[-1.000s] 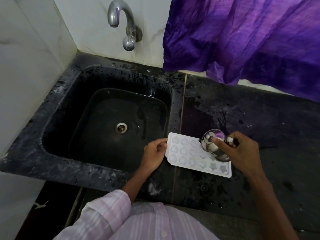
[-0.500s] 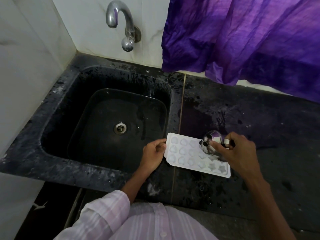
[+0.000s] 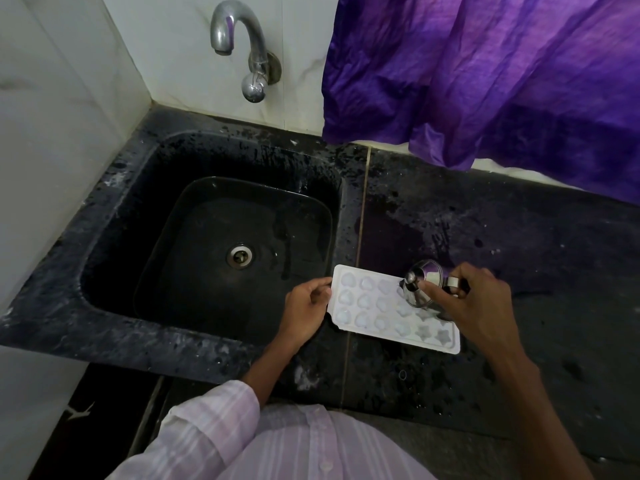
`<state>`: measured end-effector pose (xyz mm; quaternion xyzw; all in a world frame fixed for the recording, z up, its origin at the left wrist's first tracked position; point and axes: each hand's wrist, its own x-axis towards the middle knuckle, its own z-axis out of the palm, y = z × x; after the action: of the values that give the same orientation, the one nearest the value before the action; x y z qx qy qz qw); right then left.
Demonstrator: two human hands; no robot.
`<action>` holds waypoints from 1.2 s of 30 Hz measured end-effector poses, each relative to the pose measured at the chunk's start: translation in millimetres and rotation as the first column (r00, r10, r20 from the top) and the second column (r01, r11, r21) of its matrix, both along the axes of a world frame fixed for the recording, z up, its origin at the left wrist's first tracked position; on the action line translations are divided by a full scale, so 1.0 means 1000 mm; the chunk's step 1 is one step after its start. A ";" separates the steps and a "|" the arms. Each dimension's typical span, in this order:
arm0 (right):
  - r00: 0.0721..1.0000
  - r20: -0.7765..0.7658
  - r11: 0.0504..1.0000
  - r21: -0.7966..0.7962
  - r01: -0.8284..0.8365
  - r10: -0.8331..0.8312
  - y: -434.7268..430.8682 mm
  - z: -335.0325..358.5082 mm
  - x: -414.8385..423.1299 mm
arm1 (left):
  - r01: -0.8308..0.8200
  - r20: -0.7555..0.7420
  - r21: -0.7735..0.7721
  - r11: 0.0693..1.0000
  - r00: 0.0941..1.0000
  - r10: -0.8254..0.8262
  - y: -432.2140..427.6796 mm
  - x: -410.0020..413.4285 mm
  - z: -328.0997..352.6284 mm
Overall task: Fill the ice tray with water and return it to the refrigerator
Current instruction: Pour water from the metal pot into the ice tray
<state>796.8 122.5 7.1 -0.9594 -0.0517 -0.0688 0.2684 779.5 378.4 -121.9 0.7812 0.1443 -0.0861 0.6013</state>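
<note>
A white ice tray [image 3: 377,308] with shaped cells lies flat on the dark counter, just right of the sink. My left hand [image 3: 304,308] grips the tray's left end with fingers curled on its rim. My right hand [image 3: 471,301] holds a small shiny steel cup [image 3: 420,284], tilted with its mouth facing left over the tray's upper middle cells. The cup hides a few cells beneath it. Several cells look glossy, as if wet.
A black sink [image 3: 104,233] with a metal drain [image 3: 239,256] lies to the left, under a chrome tap [image 3: 239,43] on the white wall. A purple cloth [image 3: 485,71] hangs over the counter's [image 3: 554,271] back right. The counter shows water spots.
The steel cup in my right hand has shifted slightly left and up over the tray. My left hand stays on the tray's end.
</note>
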 end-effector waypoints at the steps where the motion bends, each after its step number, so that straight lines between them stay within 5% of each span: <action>1: 1.000 0.000 1.000 0.001 -0.002 0.002 0.000 0.000 0.000 | 0.000 0.000 0.003 1.000 1.000 0.000 0.000 0.000 0.000; 21: 0.988 -0.082 0.974 0.173 0.144 -0.132 -0.011 0.008 -0.005 | -0.021 -0.013 -0.020 1.000 1.000 0.021 -0.001 0.000 0.000; 36: 0.997 -0.029 0.997 0.024 0.072 -0.071 -0.027 0.000 -0.005 | -0.044 0.012 -0.010 0.999 0.999 0.044 -0.004 -0.002 0.003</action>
<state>791.8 95.4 7.1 -0.9582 -0.0126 -0.0654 0.2784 777.3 374.1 -119.3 0.7753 0.1572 -0.0688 0.6078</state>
